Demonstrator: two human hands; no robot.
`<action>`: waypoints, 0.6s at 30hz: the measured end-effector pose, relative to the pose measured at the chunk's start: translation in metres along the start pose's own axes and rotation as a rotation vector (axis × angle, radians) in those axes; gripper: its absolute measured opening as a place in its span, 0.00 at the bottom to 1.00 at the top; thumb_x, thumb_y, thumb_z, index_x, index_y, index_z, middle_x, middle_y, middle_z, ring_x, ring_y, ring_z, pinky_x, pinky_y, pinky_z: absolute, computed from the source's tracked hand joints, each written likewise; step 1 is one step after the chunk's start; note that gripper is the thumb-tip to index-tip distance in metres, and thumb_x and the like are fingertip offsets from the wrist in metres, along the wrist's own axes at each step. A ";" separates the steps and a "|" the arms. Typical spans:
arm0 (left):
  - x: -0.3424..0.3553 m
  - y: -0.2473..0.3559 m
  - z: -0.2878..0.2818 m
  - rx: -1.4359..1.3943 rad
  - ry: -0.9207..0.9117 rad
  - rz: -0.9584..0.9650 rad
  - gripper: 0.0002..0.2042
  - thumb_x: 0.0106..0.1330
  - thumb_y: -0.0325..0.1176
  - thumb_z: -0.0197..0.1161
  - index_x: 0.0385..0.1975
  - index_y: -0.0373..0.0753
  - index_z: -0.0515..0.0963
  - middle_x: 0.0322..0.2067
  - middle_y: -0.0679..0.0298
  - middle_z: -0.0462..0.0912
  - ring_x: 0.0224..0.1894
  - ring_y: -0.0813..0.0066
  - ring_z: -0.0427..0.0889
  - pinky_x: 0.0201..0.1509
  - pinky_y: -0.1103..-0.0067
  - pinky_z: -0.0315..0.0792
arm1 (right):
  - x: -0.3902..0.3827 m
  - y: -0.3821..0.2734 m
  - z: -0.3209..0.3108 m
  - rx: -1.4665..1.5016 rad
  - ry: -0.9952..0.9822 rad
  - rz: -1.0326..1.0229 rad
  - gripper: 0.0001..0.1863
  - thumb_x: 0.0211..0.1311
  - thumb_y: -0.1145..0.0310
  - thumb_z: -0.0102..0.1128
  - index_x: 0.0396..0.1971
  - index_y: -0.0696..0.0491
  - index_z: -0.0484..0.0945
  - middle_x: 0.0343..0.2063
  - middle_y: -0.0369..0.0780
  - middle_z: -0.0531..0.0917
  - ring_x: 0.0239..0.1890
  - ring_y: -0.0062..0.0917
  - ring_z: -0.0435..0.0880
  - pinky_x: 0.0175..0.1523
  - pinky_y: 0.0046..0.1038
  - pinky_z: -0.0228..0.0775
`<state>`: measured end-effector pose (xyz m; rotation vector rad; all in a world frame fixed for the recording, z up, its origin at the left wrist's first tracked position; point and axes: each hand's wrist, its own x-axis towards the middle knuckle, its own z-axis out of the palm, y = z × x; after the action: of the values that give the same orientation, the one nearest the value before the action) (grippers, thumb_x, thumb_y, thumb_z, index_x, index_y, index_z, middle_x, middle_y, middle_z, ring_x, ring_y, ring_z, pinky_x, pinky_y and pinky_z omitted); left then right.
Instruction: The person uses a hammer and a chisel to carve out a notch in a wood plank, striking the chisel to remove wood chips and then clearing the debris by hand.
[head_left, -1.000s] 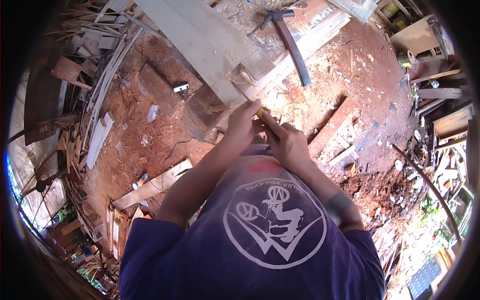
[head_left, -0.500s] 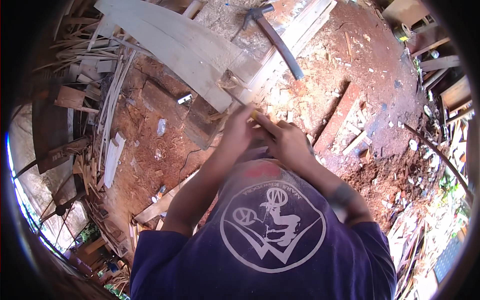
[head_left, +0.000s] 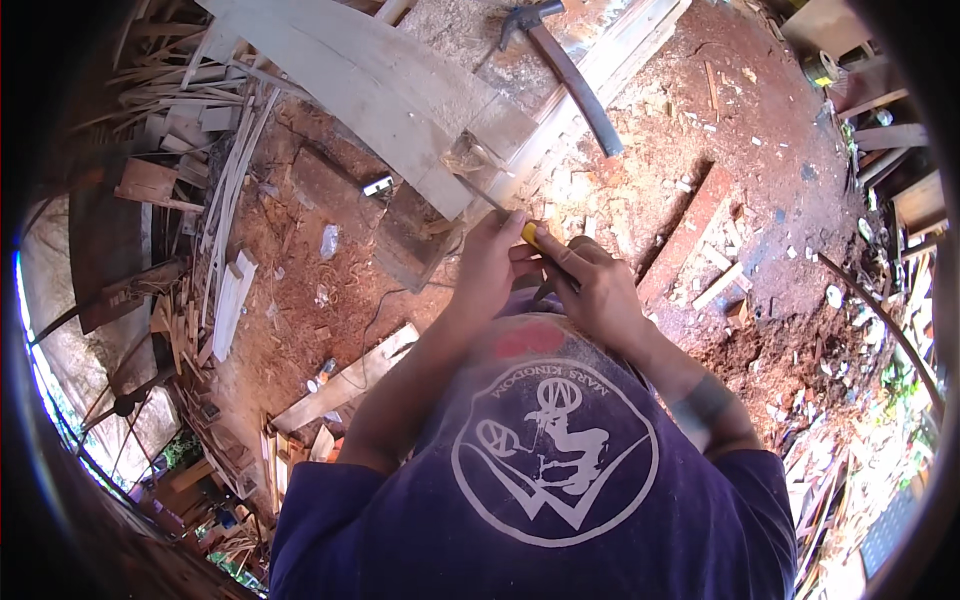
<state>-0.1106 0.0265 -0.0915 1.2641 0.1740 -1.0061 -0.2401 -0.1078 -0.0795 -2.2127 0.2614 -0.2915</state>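
Note:
My right hand (head_left: 598, 285) is closed around the yellow handle (head_left: 532, 234) of a chisel. The chisel's thin dark blade (head_left: 482, 192) points forward and left, its tip at a rough notch (head_left: 470, 158) near the end of a wide pale board (head_left: 345, 85). My left hand (head_left: 486, 268) is closed at the front of the handle, thumb and fingers pressed against the tool. Both hands are close together in front of my chest, and some of the fingers are hidden behind each other.
A claw hammer (head_left: 568, 82) lies beyond my hands on pale timber (head_left: 610, 65). Reddish-brown planks (head_left: 690, 230) and wood scraps litter the dusty ground. Thin strips (head_left: 225, 215) are heaped at the left, and a dark cable (head_left: 372, 325) runs beside my left forearm.
The view has shifted slightly, so the board and hammer appear a little farther right. My hands, blurred before, show more clearly, and both still grip the chisel.

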 end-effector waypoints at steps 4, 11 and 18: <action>0.005 0.000 -0.006 -0.019 0.005 0.027 0.13 0.79 0.40 0.55 0.48 0.34 0.74 0.42 0.57 0.84 0.41 0.66 0.88 0.40 0.73 0.86 | 0.004 -0.005 0.001 -0.005 -0.022 0.028 0.28 0.61 0.74 0.67 0.63 0.49 0.79 0.25 0.44 0.82 0.25 0.37 0.83 0.34 0.36 0.78; 0.008 0.008 -0.003 -0.009 0.028 0.057 0.13 0.78 0.39 0.56 0.46 0.34 0.75 0.41 0.58 0.84 0.39 0.66 0.88 0.38 0.73 0.86 | 0.010 -0.006 -0.002 0.008 -0.039 0.026 0.31 0.58 0.73 0.66 0.65 0.45 0.77 0.25 0.45 0.82 0.24 0.40 0.83 0.32 0.38 0.76; 0.014 0.002 -0.002 -0.064 0.040 0.037 0.13 0.77 0.40 0.57 0.47 0.35 0.75 0.40 0.58 0.84 0.38 0.66 0.88 0.39 0.74 0.86 | 0.022 0.003 -0.010 -0.014 -0.054 -0.050 0.28 0.61 0.74 0.67 0.63 0.47 0.79 0.27 0.45 0.85 0.24 0.39 0.84 0.31 0.38 0.77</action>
<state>-0.1003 0.0203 -0.0992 1.2257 0.2108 -0.9369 -0.2224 -0.1229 -0.0734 -2.2394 0.1796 -0.2579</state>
